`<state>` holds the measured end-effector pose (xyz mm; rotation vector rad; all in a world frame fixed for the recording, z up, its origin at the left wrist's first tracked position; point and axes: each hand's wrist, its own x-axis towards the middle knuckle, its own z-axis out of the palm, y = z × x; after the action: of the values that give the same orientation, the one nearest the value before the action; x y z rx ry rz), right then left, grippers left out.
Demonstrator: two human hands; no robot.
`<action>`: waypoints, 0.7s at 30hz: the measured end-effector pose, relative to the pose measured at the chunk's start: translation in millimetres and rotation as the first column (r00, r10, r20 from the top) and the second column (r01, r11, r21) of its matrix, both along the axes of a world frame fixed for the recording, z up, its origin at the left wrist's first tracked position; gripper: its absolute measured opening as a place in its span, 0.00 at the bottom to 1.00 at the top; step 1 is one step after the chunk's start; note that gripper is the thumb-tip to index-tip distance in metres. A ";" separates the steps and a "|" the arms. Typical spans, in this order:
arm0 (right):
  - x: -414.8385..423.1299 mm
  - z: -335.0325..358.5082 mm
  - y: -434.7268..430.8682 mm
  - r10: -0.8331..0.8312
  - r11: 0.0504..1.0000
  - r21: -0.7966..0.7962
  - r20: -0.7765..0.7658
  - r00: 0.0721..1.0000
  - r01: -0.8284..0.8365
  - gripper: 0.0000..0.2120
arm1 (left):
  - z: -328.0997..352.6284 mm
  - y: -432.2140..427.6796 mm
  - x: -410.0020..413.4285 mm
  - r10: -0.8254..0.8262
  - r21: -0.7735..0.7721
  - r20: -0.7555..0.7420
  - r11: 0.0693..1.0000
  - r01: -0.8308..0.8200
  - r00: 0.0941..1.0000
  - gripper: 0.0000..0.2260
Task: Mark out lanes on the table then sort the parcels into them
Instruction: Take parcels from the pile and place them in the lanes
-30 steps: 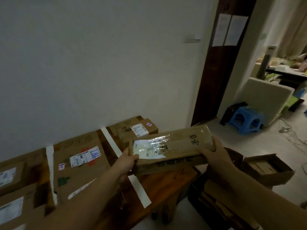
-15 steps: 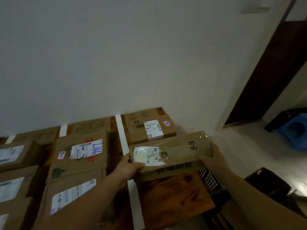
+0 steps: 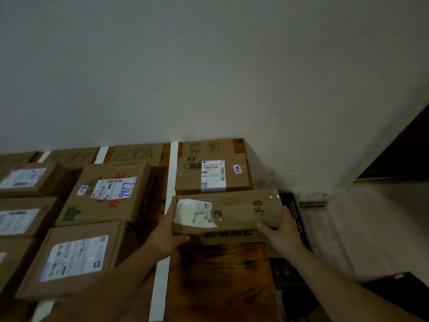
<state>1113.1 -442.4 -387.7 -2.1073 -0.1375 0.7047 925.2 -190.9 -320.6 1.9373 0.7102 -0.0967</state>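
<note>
I hold a long flat cardboard parcel (image 3: 239,212) with a white label and clear tape, low over the rightmost lane of the wooden table (image 3: 222,270). My left hand (image 3: 166,231) grips its left end and my right hand (image 3: 282,231) grips its right end. Just behind it lies another labelled parcel (image 3: 211,175), with a handwritten cardboard sign (image 3: 204,148) against the wall. A white tape strip (image 3: 170,189) marks the lane's left border. Several parcels fill the lanes to the left, among them one marked in red (image 3: 109,191).
More white tape strips (image 3: 101,155) divide the lanes further left. A black perforated crate (image 3: 293,212) stands off the table's right edge. The white wall runs along the table's back. Pale floor and a dark door frame (image 3: 404,154) lie to the right.
My view has swung left and down from the doorway to the table. Both hands have carried the long parcel forward and lower, close behind the parcel in the rightmost lane.
</note>
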 end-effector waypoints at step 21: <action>-169.4 188.8 228.3 0.716 0.698 -0.322 0.342 0.608 -0.640 0.30 | 146.1 114.4 -207.0 0.347 0.490 -0.115 0.835 -0.251 0.931 0.34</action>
<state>943.6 -214.0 -198.9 -2.3409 -1.2515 0.6502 718.1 -76.5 -174.5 2.2634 1.2617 0.0881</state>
